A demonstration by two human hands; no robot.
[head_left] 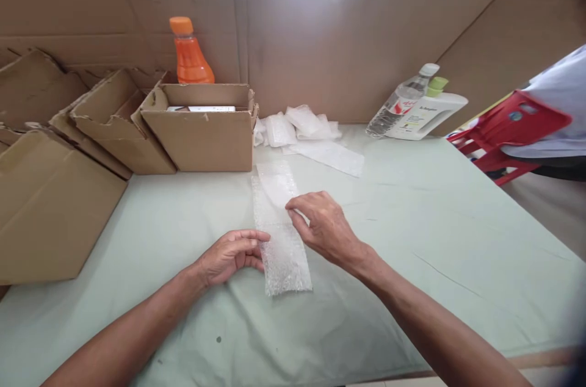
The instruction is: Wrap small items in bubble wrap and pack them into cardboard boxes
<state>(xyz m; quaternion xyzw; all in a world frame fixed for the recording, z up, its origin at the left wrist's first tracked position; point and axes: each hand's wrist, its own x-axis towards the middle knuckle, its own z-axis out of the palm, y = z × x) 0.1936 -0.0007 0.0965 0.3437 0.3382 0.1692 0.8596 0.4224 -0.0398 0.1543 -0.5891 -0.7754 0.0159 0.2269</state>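
Note:
A long strip of clear bubble wrap (286, 259) lies lengthwise in front of me on the pale green cloth. Its upper part looks layered, with a flap toward the far end. My left hand (238, 256) is at the strip's left edge, the thumb and fingers around that edge, some fingertips behind it. On the right edge, higher up, my right hand (323, 222) pinches the wrap between thumb and forefinger. Whether anything lies inside the wrap cannot be made out. Beyond the strip, a heap of bubble wrap pieces (302, 124) rests against the cardboard wall.
Open cardboard boxes (201, 137) line the left side; one holds something white. An orange-capped bottle (190, 54) stands behind them. At the back right are a clear water bottle (400, 103) and a white jug (434, 115). A person sits on a red chair (533, 127) beyond the table.

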